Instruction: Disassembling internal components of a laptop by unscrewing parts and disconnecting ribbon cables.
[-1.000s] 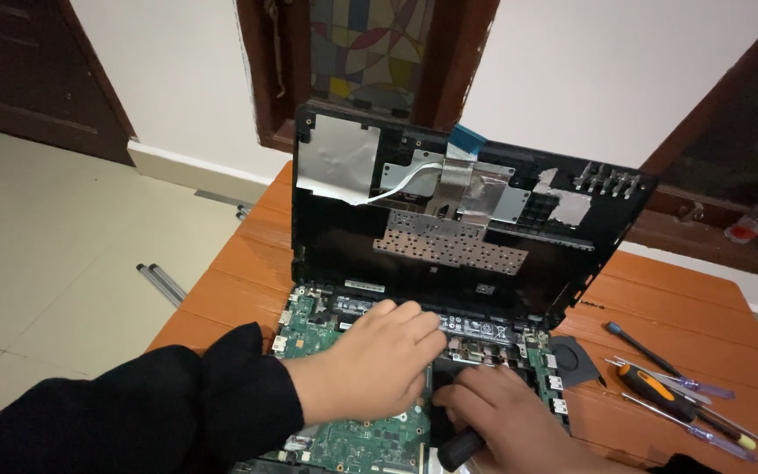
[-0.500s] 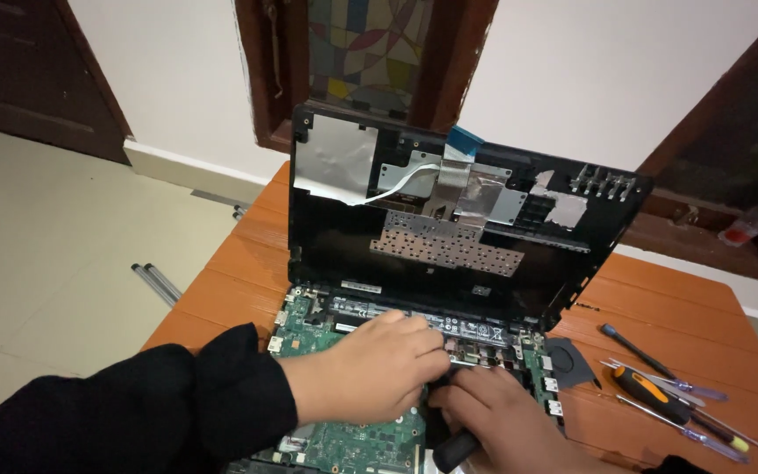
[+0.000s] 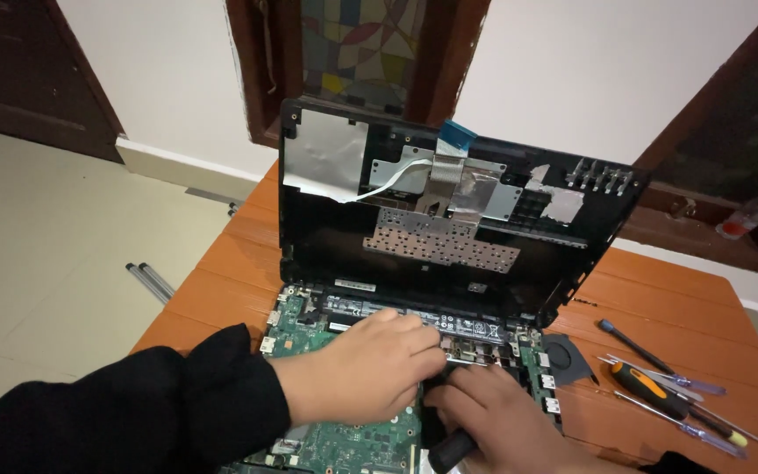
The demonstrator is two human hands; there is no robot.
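Note:
A disassembled laptop lies on a wooden table (image 3: 221, 272), its green motherboard (image 3: 353, 434) exposed. Its black top cover (image 3: 449, 202), with a metal keyboard backplate and silver foil patches, stands tilted up behind the board. My left hand (image 3: 366, 369), in a black sleeve, rests palm-down on the board with fingertips at the connector row near the hinge. My right hand (image 3: 502, 421) lies beside it, gripping the black handle of a tool (image 3: 451, 449) whose tip is hidden under my fingers. A blue ribbon cable (image 3: 456, 133) sticks up at the cover's top edge.
Several screwdrivers (image 3: 673, 395) lie on the table at the right, one with an orange-and-black handle. A black fan (image 3: 568, 358) sits at the laptop's right edge. Two metal rods (image 3: 153, 283) lie on the tiled floor at the left. A small bottle (image 3: 747, 215) stands on the window ledge.
Both hands have stayed on the motherboard, shifting only slightly; the left fingers have crept a little toward the hinge. The camera view has moved a little.

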